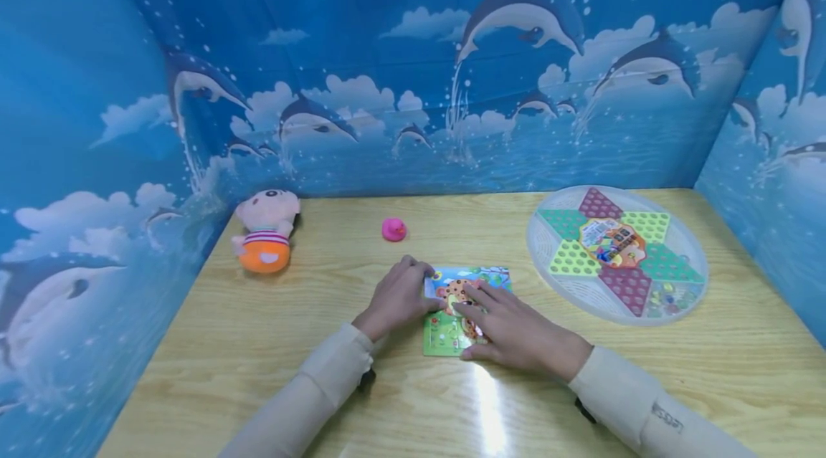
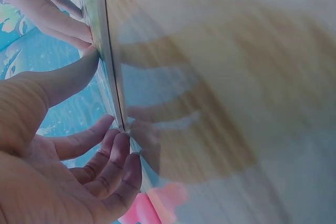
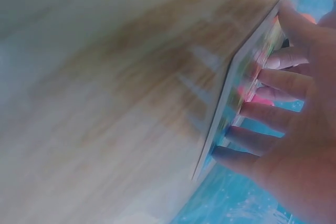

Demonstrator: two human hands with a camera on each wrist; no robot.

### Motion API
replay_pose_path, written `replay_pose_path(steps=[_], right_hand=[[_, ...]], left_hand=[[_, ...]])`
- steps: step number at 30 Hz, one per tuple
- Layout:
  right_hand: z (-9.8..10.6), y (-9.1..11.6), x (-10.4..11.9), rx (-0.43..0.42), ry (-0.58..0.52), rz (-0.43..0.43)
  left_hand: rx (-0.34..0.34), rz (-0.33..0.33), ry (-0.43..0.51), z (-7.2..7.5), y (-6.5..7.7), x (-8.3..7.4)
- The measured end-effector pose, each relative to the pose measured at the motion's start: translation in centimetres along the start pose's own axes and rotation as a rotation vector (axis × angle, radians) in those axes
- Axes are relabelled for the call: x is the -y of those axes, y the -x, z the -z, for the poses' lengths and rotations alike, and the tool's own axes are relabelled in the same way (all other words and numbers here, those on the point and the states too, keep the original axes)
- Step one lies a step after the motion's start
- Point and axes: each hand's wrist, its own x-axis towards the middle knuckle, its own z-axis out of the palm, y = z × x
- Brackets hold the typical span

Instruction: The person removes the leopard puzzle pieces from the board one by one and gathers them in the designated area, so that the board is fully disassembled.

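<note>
A jigsaw puzzle [image 1: 445, 343] with a cartoon spotted animal on blue and green lies flat on the table, both hands over it. My left hand [image 1: 401, 299] holds it by the left side: in the left wrist view the thumb [image 2: 73, 80] presses on its face while curled fingers [image 2: 118, 156] bear on the edge at the far corner. From the right, my right hand [image 1: 516, 325] spreads over the picture. Its fairly straight fingers [image 3: 268, 114] touch the face in the right wrist view, with the thumb near the front edge. Part of the picture is hidden under the fingers.
On the wooden table [image 1: 310, 386], a pink rubber duck [image 1: 394, 229] sits behind the puzzle. A plush toy [image 1: 266, 232] in orange is at the back left. To the right lies a round Chinese checkers board [image 1: 616, 254] with marbles [image 1: 671, 299]. Dolphin-printed curtains [image 1: 400, 49] enclose the table.
</note>
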Motion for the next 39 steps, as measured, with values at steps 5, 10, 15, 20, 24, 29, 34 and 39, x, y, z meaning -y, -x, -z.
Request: replay_pose_path(steps=[5,10,15,20,24,29,34,39], right_hand=[[0.03,-0.03,0.05,0.004,0.000,-0.001],[0.09,-0.03,0.06,0.007,0.000,-0.001],[0.10,-0.06,0.01,0.001,0.008,0.006],[0.13,-0.08,-0.02,-0.003,0.005,0.015],[0.04,-0.08,-0.05,-0.002,0.008,0.015],[-0.12,-0.07,-0.09,0.000,0.012,0.014],[-0.15,-0.11,-0.13,-0.002,0.009,0.016],[-0.08,-0.08,-0.09,-0.007,0.011,0.018]], left_hand=[[-0.002,0.007,0.010,0.03,-0.16,-0.01],[-0.009,0.003,0.011,-0.03,-0.20,0.06],[-0.013,0.005,0.013,-0.05,-0.23,0.08],[-0.020,0.008,0.017,-0.02,-0.29,0.05],[-0.022,0.016,0.022,0.00,-0.37,0.00],[-0.031,0.028,0.048,0.03,-0.52,0.03],[-0.050,0.041,0.117,0.10,-0.65,0.13],[-0.075,0.047,0.224,0.21,-0.79,0.23]])
